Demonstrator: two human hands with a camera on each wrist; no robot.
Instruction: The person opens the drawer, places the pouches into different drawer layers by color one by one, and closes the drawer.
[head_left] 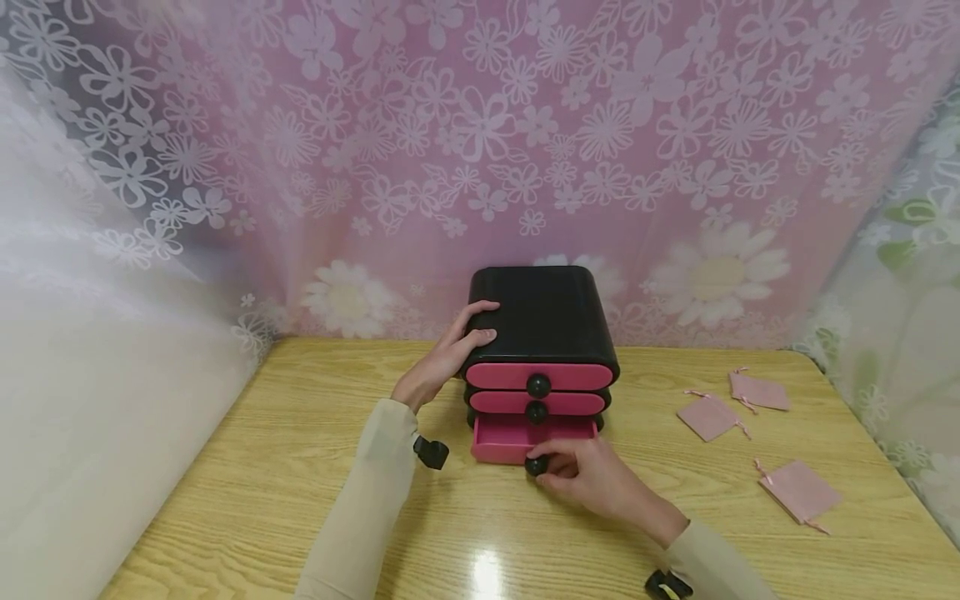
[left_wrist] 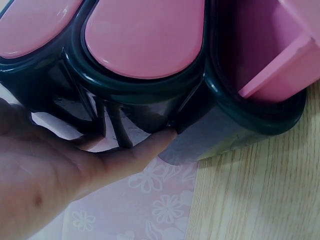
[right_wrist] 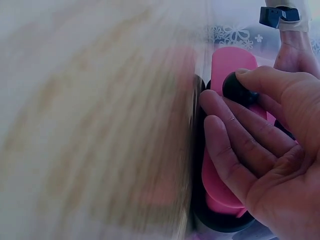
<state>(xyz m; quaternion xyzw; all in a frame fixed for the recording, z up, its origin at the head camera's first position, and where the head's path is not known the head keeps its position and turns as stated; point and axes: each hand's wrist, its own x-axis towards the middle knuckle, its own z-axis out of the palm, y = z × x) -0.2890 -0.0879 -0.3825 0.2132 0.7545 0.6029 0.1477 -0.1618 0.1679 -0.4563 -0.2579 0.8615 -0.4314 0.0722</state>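
Note:
A small black chest (head_left: 536,312) with three pink drawers stands on the table. Its bottom drawer (head_left: 497,452) is partly pulled out, and no contents show in the visible part of it. The right hand (head_left: 596,479) pinches that drawer's round black knob (right_wrist: 237,90) between thumb and fingers. Against the chest's left side and top edge rests the left hand (head_left: 442,354), its fingers extended; in the left wrist view they touch the glossy black side. The top drawer (head_left: 495,377) and middle drawer (head_left: 495,403) are closed.
Three pink drawstring pouches lie on the right of the wooden table (head_left: 300,467): a near pouch (head_left: 802,492), a middle pouch (head_left: 707,418) and a far pouch (head_left: 760,392). A flowered pink curtain (head_left: 420,167) hangs close behind the chest.

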